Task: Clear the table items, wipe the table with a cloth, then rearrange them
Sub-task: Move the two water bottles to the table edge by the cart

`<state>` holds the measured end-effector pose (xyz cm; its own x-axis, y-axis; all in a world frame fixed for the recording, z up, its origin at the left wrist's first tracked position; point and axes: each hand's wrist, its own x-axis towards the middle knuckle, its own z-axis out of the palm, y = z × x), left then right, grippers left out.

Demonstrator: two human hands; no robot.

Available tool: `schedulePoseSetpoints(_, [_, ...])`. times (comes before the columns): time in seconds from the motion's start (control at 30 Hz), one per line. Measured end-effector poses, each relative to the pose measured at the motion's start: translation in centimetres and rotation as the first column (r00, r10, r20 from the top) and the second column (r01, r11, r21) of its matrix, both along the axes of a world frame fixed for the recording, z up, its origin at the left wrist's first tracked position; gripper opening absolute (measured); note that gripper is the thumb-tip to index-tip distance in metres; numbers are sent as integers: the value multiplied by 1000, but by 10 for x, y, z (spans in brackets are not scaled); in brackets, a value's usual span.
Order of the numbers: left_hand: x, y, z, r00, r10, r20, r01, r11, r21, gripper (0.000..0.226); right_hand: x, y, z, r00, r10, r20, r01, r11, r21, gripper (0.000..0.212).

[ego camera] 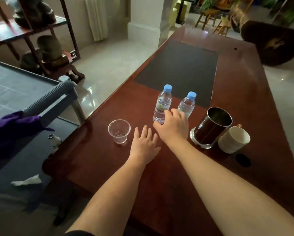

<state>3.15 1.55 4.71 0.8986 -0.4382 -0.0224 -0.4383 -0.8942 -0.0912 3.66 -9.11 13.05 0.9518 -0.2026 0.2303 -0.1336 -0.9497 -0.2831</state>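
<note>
In the head view, both bare forearms reach forward over the red-brown surface (245,79). The left hand (145,147) lies palm down, fingers (143,133) spread and straight, just right of a clear plastic cup (119,131). The right hand (173,127) arches with fingers curled at the base of the nearer water bottle (162,104); whether they grip it cannot be told. A second bottle (187,104) stands beside it. Right of them stand a metal canister (211,126) and a white mug (233,139). A purple cloth (12,132) hangs over a cart (54,94) at left.

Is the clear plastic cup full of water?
No. The clear plastic cup near the left hand on the reddish wooden table looks empty, its bottom showing through.
</note>
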Motion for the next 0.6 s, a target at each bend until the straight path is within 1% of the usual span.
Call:
schedulePoseSetpoints(0.1, [13, 3, 29, 998, -13, 58, 9, 998, 67, 68, -5, -17, 13, 994, -112, 18, 113, 992, -63, 52])
schedulePoseSetpoints(0.23, [25, 6, 62, 992, 12, 124, -19, 998, 57, 66, -11, -35, 23, 988, -152, 20, 153, 983, -97, 58])
schedulePoseSetpoints(0.3, [31, 7, 73, 988, 21, 154, -28, 999, 43, 64, -12, -41, 25, 983, -179, 30, 181, 981, -68, 62])
schedulePoseSetpoints(0.37, [37, 8, 80, 984, 22, 177, -32, 998, 50, 67, -11, -47, 25, 978, -204, 40, 206, 978, -33, 67])
schedulePoseSetpoints(0.43, [45, 7, 84, 980, 23, 199, -40, 996, 82, 78, -8, -51, 24, 975, -219, 38, 219, 976, 5, 75])
schedulePoseSetpoints(0.47, [49, 6, 85, 979, 36, 199, -52, 996, 73, 84, -6, -54, 23, 974, -224, 33, 223, 974, 41, 78])
schedulePoseSetpoints(0.5, [53, 4, 86, 980, 68, 189, -74, 997, 28, 91, -3, -56, 22, 973, -230, 26, 227, 969, 92, 81])
schedulePoseSetpoints(0.53, [57, 2, 86, 980, 111, 166, -104, 993, -50, 97, 1, -57, 21, 971, -238, 16, 233, 960, 156, 82])
schedulePoseSetpoints(0.6, [67, -5, 86, 976, 205, 74, -181, 951, -251, 107, 11, -61, 19, 964, -266, -1, 254, 918, 305, 85])
